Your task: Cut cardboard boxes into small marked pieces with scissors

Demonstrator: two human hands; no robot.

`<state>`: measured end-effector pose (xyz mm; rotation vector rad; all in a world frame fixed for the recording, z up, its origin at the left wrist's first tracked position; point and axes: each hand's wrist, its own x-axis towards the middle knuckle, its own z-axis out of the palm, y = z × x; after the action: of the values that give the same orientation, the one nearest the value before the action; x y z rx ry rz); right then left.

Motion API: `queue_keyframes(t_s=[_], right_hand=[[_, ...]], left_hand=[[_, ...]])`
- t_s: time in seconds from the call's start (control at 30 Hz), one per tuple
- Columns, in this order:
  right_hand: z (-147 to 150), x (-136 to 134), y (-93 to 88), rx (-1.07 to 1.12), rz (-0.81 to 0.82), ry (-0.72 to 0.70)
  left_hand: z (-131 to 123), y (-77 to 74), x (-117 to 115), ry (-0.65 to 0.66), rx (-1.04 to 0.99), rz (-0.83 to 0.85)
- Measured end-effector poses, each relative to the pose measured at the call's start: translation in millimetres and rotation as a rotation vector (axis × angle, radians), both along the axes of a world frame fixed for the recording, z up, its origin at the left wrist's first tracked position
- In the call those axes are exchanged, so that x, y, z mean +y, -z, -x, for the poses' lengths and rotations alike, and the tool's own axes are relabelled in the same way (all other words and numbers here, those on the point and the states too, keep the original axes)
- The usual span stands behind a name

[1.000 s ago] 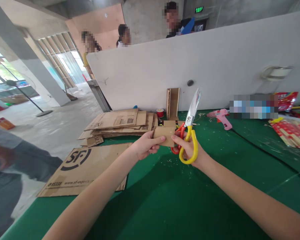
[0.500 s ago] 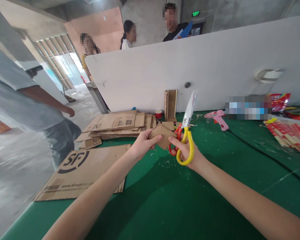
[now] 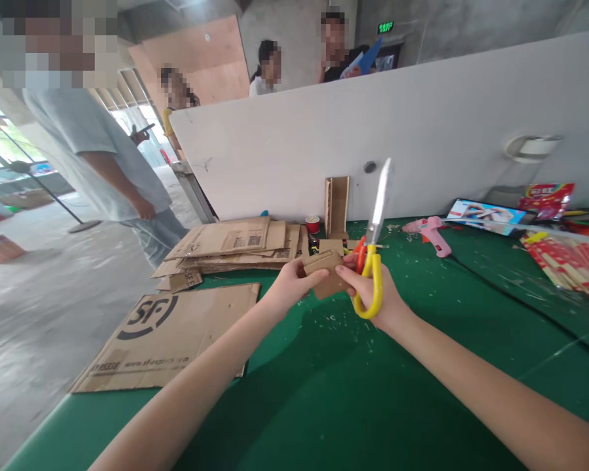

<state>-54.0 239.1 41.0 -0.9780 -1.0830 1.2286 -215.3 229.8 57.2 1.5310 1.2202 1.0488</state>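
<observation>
Between my two hands are small pieces of cardboard (image 3: 328, 281), one overlapping another, held above the green table. My left hand (image 3: 290, 288) pinches their left side, thumb on the near face. My right hand (image 3: 380, 294) has its thumb on the right edge of the pieces and also carries the scissors (image 3: 373, 261). These have one yellow and one red handle, and their blades point up and away from me. Part of the red handle is hidden behind my right fingers.
A stack of flattened cardboard (image 3: 226, 239) and a large printed sheet (image 3: 177, 340) lie at left. At the back stand a folded cardboard strip (image 3: 338, 206) and a red spool (image 3: 313, 224). A pink glue gun (image 3: 434, 237) with a black cord is at right. A person (image 3: 112, 150) stands left.
The cardboard pieces have turned and tilted in my hands, and the scissors have swung slightly more upright. The person at left has moved away from the table, farther into view.
</observation>
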Motion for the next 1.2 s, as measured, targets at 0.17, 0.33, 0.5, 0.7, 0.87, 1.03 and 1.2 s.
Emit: queue_keyframes(t_s=[0.17, 0.33, 0.5, 0.7, 0.87, 1.03, 1.2], right_hand=[[1.0, 0.8, -1.3, 0.065, -0.055, 0.088], [1.0, -0.8, -2.9, 0.045, -0.044, 0.041], [2.7, -0.7, 0.0, 0.057, -0.046, 0.036], [1.2, -0.8, -1.0, 0.025, -0.048, 0.019], [-4.1, -2.8, -4.6, -0.080, -0.022, -0.051], [-1.7, -3.6, -5.2, -0.048, -0.031, -0.082], [4.3, -3.9, -8.0, 0.213, 0.058, 0.010]], left_hand=[[-13.2, 9.8, -4.2, 0.146, -0.199, 0.078], [-9.6, 0.2, -5.0, 0.193, -0.167, 0.101], [-5.6, -2.7, -3.8, 0.257, -0.152, 0.063], [-4.8, 5.1, -1.2, 0.219, -0.100, 0.001], [12.4, -3.0, 2.6, 0.348, 0.160, -0.037], [14.3, -8.9, 0.2, 0.337, 0.197, 0.020], [-22.3, 13.5, -8.9, 0.031, -0.397, 0.111]])
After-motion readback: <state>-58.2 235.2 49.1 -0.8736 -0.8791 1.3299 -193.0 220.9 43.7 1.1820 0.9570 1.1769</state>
